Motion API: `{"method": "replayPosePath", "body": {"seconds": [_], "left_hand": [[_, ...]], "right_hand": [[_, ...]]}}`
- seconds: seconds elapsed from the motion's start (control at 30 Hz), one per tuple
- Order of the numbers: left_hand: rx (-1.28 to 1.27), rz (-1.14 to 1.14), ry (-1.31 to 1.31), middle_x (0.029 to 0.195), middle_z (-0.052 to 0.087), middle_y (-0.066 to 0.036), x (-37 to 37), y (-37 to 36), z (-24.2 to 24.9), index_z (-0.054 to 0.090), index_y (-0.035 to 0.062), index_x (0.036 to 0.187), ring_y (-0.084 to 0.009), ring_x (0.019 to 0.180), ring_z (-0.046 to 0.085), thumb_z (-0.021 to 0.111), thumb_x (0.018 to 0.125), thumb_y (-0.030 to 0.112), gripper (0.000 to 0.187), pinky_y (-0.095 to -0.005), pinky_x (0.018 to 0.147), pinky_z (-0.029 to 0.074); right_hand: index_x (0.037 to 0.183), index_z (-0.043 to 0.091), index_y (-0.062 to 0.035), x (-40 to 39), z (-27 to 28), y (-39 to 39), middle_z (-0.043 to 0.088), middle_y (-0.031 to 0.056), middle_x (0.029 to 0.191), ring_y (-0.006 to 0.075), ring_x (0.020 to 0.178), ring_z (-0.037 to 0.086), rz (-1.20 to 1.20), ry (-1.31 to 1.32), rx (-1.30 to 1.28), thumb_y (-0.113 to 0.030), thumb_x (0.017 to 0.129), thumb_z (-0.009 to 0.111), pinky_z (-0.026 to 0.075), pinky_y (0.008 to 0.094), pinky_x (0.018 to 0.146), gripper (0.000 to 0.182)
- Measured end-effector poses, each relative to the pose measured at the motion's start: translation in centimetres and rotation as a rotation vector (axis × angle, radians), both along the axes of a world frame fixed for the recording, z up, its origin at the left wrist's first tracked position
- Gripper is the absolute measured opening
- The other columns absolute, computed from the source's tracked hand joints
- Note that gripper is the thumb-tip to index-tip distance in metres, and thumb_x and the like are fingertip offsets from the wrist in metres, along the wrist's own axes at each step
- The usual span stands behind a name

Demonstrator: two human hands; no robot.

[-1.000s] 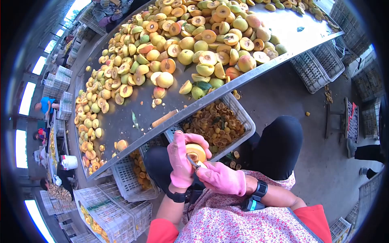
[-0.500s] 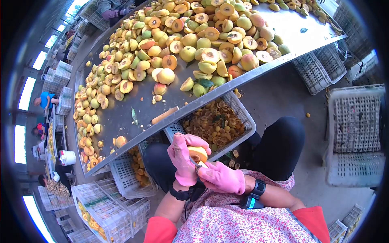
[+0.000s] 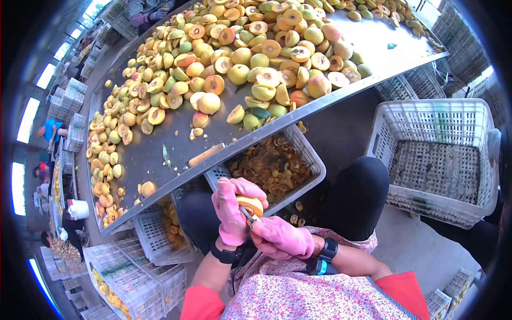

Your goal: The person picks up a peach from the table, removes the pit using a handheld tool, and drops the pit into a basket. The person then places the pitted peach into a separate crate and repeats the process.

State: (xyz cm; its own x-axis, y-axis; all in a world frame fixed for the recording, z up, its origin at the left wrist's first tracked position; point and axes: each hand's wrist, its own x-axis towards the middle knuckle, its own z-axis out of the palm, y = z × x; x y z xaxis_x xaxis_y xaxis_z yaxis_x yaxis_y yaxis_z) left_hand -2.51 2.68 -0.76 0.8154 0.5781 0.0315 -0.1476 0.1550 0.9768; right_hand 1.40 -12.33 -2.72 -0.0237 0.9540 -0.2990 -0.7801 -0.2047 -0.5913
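Note:
In front of my lap, my left hand (image 3: 232, 212) in a pink glove is closed around a yellow peach half (image 3: 252, 205). My right hand (image 3: 282, 238), gloved in pink too, grips a small metal-bladed tool (image 3: 247, 214). Its blade touches the cut face of the fruit; the handle is mostly hidden in my fingers. Just beyond my hands, a grey crate (image 3: 319, 169) under the table edge contains many brownish pit pieces and scraps (image 3: 274, 162).
A metal table (image 3: 160, 160) bears a heap of cut peaches (image 3: 213, 64) and a wooden-handled tool (image 3: 207, 154) near its edge. A crate (image 3: 437, 114) stands at my right, with a dark-clothed leg beside it. More crates (image 3: 128, 272) stand lower left. Gloved co-worker hands (image 3: 140, 20) show at the far side.
At my right, the crate has shifted and turned so its open inside now faces up. My hands stay together on the peach half; the blade has moved slightly against it. The view has shifted a little.

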Motion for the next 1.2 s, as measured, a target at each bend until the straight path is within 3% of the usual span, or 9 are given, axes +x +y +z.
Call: {"method": "replayPosePath", "body": {"seconds": [0.03,0.1,0.3,0.5,0.73,0.83,0.93,1.13,1.2], "left_hand": [[0.232,-0.109,-0.016,0.065,0.066,-0.016,-0.1,0.9,-0.7,0.058,0.0033,0.071,-0.0213,0.056,0.062,0.029,0.11,0.05,0.068,-0.0321,0.056,0.05],[0.128,-0.307,0.157,0.066,0.067,-0.016,-0.6,2.0,-0.4,0.058,0.004,0.072,-0.0211,0.054,0.061,0.027,0.11,0.054,0.07,-0.0316,0.056,0.05],[-0.261,0.014,0.072,0.065,0.065,-0.015,-0.6,0.6,-0.9,0.058,0.0035,0.073,-0.0205,0.055,0.062,0.027,0.109,0.058,0.072,-0.0307,0.056,0.049],[0.047,-0.217,0.193,0.062,0.064,-0.014,-0.6,1.9,-0.9,0.058,0.0027,0.06,-0.0208,0.052,0.06,0.024,0.108,0.061,0.082,-0.0315,0.053,0.048],[-0.538,-0.012,0.26,0.056,0.058,-0.014,0.4,0.4,-0.6,0.055,0.0063,0.06,-0.0207,0.046,0.055,0.026,0.107,0.063,0.079,-0.03,0.049,0.047],[-0.177,-0.088,0.256,0.056,0.057,-0.015,0.2,0.5,-0.7,0.053,0.0072,0.06,-0.0216,0.046,0.056,0.027,0.107,0.062,0.077,-0.0301,0.046,0.045],[-0.232,-0.147,0.166,0.061,0.061,-0.015,-0.5,1.0,-1.0,0.055,0.0062,0.072,-0.0213,0.05,0.057,0.028,0.107,0.062,0.071,-0.0323,0.052,0.048],[-0.415,-0.068,0.193,0.062,0.061,-0.014,-0.4,-0.1,0.6,0.054,0.0072,0.065,-0.0212,0.051,0.058,0.023,0.107,0.063,0.076,-0.0302,0.051,0.048],[-0.4,-0.047,0.208,0.062,0.062,-0.014,-0.5,-0.2,0.9,0.055,0.0064,0.066,-0.0213,0.051,0.059,0.024,0.107,0.063,0.077,-0.0301,0.051,0.048]], "right_hand": [[0.092,0.051,-0.01,0.3,0.1,0.0,0.044,-0.0012,0.06,0.0071,0.04,0.035,0.031,-0.01,-0.018,-0.049,0.109,0.043,0.024,0.0243,0.036,0.043],[0.091,0.05,-0.0102,0.3,-0.1,0.0,0.043,-0.0021,0.059,0.0069,0.039,0.034,0.056,-0.036,-0.019,-0.048,0.11,0.042,0.023,0.0246,0.035,0.043],[0.089,0.051,-0.0082,-0.6,0.1,0.7,0.045,-0.0011,0.057,0.0078,0.037,0.035,-0.006,0.031,-0.081,-0.046,0.109,0.044,0.027,0.0254,0.035,0.043],[0.091,0.051,-0.0099,-0.3,-0.8,0.3,0.043,-0.0013,0.059,0.0067,0.04,0.032,0.061,0.094,-0.02,-0.05,0.107,0.047,0.022,0.0244,0.036,0.044],[0.089,0.051,-0.0108,-1.0,-1.1,0.8,0.043,-0.0028,0.059,0.007,0.04,0.034,-0.022,0.003,-0.107,-0.057,0.104,0.049,0.024,0.0247,0.036,0.049],[0.091,0.05,-0.0121,0.4,-0.8,-0.2,0.038,-0.0041,0.059,0.0054,0.041,0.029,0.102,0.263,-0.043,-0.056,0.106,0.046,0.021,0.0239,0.036,0.047],[0.09,0.049,-0.0118,-0.3,-0.8,0.0,0.04,-0.0038,0.057,0.0074,0.037,0.031,0.071,0.361,-0.002,-0.052,0.107,0.046,0.022,0.0254,0.033,0.044],[0.112,0.058,-0.008,-1.4,-1.5,-0.1,0.05,-0.0006,0.075,0.0076,0.07,0.04,-0.045,-0.307,-0.007,-0.047,0.107,0.049,0.036,0.0267,0.063,0.04],[0.109,0.057,-0.0089,-1.6,-1.7,-0.1,0.05,-0.0004,0.072,0.0073,0.065,0.04,-0.055,-0.389,0.002,-0.047,0.108,0.048,0.035,0.0263,0.058,0.039]]}}
